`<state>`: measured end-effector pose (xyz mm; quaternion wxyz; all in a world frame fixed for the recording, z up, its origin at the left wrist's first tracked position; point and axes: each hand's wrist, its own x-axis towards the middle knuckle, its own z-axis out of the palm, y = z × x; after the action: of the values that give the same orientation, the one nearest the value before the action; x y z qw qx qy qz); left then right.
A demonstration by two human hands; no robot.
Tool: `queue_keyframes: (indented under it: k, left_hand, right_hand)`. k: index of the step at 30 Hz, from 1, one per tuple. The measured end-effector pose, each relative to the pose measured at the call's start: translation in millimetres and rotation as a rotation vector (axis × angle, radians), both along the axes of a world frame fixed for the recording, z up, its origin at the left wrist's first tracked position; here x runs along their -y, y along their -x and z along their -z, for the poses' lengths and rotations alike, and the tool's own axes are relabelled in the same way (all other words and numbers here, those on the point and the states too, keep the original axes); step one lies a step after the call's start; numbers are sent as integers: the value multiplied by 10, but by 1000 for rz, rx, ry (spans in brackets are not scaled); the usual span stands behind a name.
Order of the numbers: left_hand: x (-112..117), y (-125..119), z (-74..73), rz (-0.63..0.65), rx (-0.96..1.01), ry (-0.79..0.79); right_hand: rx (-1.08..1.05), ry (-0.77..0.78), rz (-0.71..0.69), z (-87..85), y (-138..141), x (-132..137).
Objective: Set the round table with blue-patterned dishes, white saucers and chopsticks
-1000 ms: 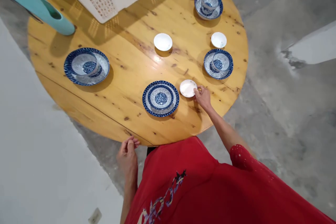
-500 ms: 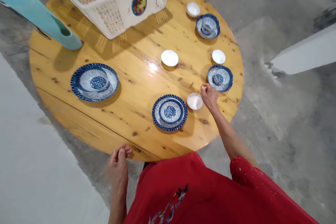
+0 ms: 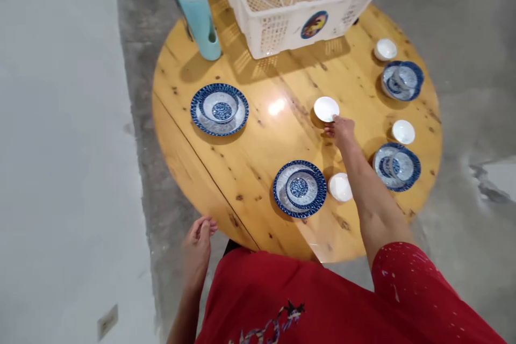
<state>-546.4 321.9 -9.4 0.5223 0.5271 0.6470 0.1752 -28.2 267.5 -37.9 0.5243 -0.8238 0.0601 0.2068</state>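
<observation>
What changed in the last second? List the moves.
The right hand let go of the near white dish and moved forward to the middle dish, fingers at its rim. The left hand stays off the table; nothing else on it moved.

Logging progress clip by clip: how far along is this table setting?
Done: near plate, right plate and far plate each have a white dish beside them. In hand: the right hand reaches the middle dish. Left: the left plate has no dish beside it.
</observation>
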Motion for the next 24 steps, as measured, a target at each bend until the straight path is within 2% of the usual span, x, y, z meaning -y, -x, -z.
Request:
queue_keyframes:
  k: [4, 7, 12, 15, 19, 24]
  left_hand:
    - [59, 22, 66, -27, 25, 12]
    - [79, 8, 125, -18, 46, 23]
    - [44, -87, 135, 22, 59, 28]
    - [22, -128, 119, 43, 86, 9]
    - [26, -94, 131, 33, 101, 9]
    - [66, 28, 182, -5, 91, 6]
  right_hand:
    - [5, -39, 82, 48, -60, -121]
    - [32, -37, 49, -19, 65, -145]
    - [32, -69, -315, -235, 597, -243]
    - [19, -55, -568, -291, 981, -395]
    - [-10, -8, -835, -197, 1399, -652]
    - [14, 97, -985, -17, 1706, -867]
